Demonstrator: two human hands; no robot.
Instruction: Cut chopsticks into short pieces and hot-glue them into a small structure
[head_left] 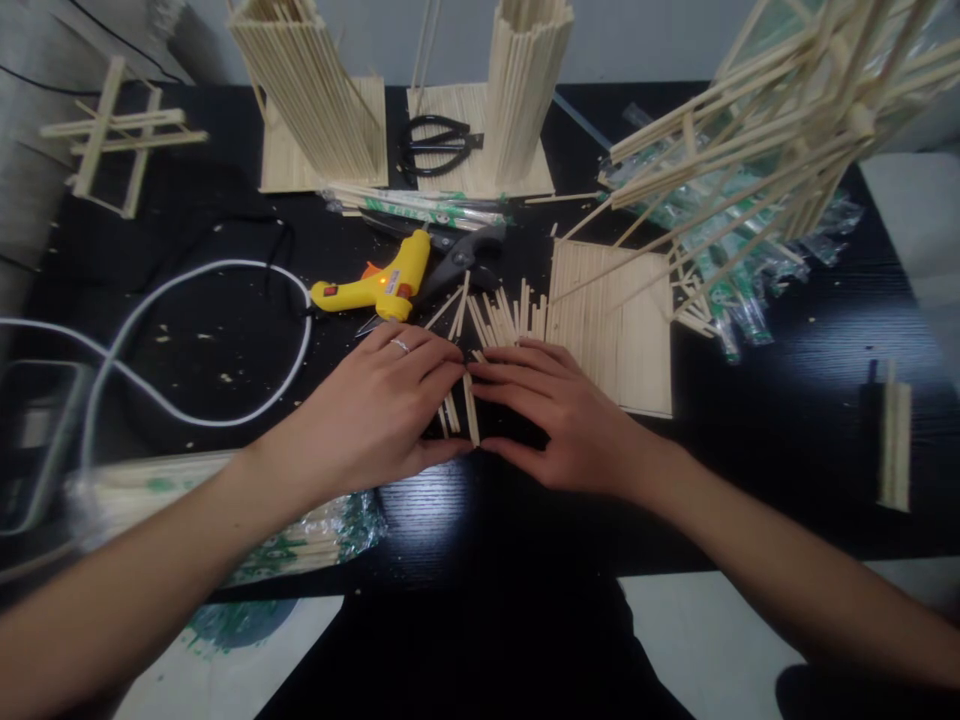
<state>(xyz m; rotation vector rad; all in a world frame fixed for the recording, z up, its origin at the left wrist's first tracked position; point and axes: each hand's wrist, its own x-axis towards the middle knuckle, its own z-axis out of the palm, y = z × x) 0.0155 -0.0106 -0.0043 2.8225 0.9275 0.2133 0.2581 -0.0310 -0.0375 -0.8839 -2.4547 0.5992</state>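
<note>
Between my two hands is a short wooden stick (471, 408), standing nearly straight away from me on the black table. My left hand (397, 395), with a ring on one finger, pinches it from the left with thumb and fingertips. From the right, my right hand (555, 405) presses its thumb and fingertips to the same stick. Several more cut sticks (506, 318) lie fanned out just beyond my fingers, and a few show under my left hand. A yellow glue gun (386, 280) lies past my left hand, its small light glowing.
Dark-handled cutters (469, 255) lie behind the glue gun. Stick towers (300, 90) on flat bases stand at the back, near black scissors (435, 145). A flat stick panel (615, 330) and a tall stick frame (810, 130) are to the right. A white cable (210, 265) loops at left.
</note>
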